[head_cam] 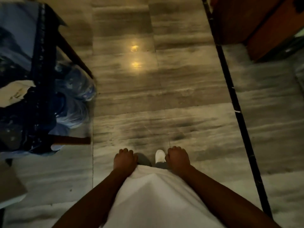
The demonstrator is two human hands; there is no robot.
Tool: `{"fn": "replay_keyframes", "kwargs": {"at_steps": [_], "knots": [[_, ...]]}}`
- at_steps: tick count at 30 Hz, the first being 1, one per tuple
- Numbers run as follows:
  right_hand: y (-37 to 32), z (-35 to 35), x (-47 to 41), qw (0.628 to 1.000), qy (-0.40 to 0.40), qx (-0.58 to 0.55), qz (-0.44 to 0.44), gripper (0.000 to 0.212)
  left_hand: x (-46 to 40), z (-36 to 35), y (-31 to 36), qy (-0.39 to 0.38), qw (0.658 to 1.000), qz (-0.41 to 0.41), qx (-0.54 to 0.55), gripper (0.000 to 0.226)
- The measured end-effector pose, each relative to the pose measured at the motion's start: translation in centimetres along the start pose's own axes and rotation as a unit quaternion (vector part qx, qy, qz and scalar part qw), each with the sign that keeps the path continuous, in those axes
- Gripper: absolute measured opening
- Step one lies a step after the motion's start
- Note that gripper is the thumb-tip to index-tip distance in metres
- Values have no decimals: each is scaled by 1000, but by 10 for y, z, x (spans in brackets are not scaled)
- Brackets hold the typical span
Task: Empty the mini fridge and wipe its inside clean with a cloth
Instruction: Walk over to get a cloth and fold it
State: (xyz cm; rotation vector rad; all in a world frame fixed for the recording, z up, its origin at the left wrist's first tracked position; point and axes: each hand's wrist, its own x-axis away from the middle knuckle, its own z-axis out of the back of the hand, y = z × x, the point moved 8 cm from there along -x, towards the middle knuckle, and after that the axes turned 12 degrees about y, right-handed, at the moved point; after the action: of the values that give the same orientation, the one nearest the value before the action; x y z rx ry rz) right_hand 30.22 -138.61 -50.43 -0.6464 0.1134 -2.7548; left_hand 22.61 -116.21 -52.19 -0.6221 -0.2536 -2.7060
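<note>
I look straight down at a dim marble floor (pixel 148 96). My left hand (pixel 125 159) and my right hand (pixel 177 157) hang in front of my white shirt (pixel 153 195), both curled into loose fists with nothing in them. One white shoe (pixel 160 155) shows between the hands. No mini fridge and no cloth are in view.
A wooden-framed seat with dark blue patterned fabric (pixel 32 79) stands at the left, with a white paper (pixel 14 92) on it. A reddish wooden cabinet (pixel 256 27) fills the upper right corner. A black inlay strip (pixel 233 99) runs diagonally across the floor.
</note>
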Motion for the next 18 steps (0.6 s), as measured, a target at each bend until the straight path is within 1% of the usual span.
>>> {"fn": "replay_keyframes", "kwargs": {"at_steps": [2,3,5,6,8,9,11,12,14,15,17,18], "knots": [[-17,7,-31,999,-9,21,44,30,-14,14,-10,7,999,34,10,37],[-13,11,-31,999,-11,21,36,29,-16,18,-3,6,1000,27,5,37],[-44,16,-69,995,-23,34,90,30,-29,22,-29,8,996,79,28,37],[-41,21,-71,995,-15,34,89,31,-28,23,-24,5,997,71,24,37],[-79,24,-108,987,-26,56,148,32,-37,19,-54,-1,992,119,45,39],[-78,28,-109,987,-30,56,146,32,-35,18,-52,-5,992,119,49,39],[-115,33,-148,980,-41,69,180,31,-60,21,-82,-6,986,153,68,40],[-117,38,-149,980,-40,68,182,31,-65,29,-83,0,985,154,75,40],[-155,45,-184,972,-45,86,212,30,-102,48,-115,26,977,181,110,39],[-155,48,-184,972,-47,90,210,30,-106,56,-111,30,977,177,118,39],[-196,58,-215,964,-39,106,240,30,-127,76,-142,40,968,201,141,40],[-194,60,-213,964,-45,110,236,30,-124,77,-136,31,968,202,148,40]]}}
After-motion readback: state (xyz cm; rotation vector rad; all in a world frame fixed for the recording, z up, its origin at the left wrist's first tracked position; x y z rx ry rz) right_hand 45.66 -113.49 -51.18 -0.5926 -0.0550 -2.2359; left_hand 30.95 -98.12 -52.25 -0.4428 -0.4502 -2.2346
